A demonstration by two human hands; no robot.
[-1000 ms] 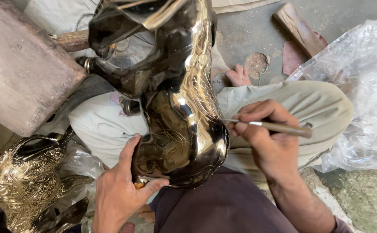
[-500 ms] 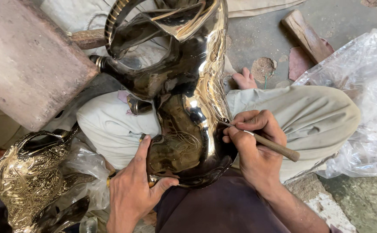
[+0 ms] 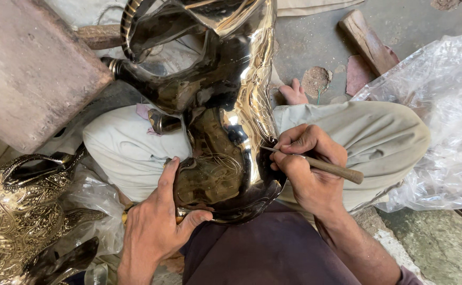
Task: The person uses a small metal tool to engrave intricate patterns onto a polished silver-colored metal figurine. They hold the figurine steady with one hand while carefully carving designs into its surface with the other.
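a view from above of a person sitting cross-legged on a workshop floor, with a large polished brass vessel (image 3: 215, 105) lying across the lap. its mirror-bright curved body runs from the top of the picture down to the person's knees, and fine engraved lines show on the lower part.

the left hand (image 3: 157, 227) grips the vessel's bottom edge, thumb stretched up along the metal and fingers curled under the rim. the right hand (image 3: 310, 169) is closed around a thin engraving tool (image 3: 315, 164) with a wooden handle, held like a pen, its metal tip touching the vessel's right side.

the legs are covered in pale trousers (image 3: 368, 142), and bare toes (image 3: 294, 92) peek out just beyond the vessel. at lower left lies a second brass piece (image 3: 19, 221), covered in dense engraved patterns, resting partly on clear plastic. a crumpled clear plastic sheet (image 3: 442, 116) lies at the right, touching the knee. a big reddish-brown block (image 3: 30, 63) fills the upper left, and a piece of wood (image 3: 368, 42) rests on the grey concrete floor (image 3: 315, 37) at upper right.
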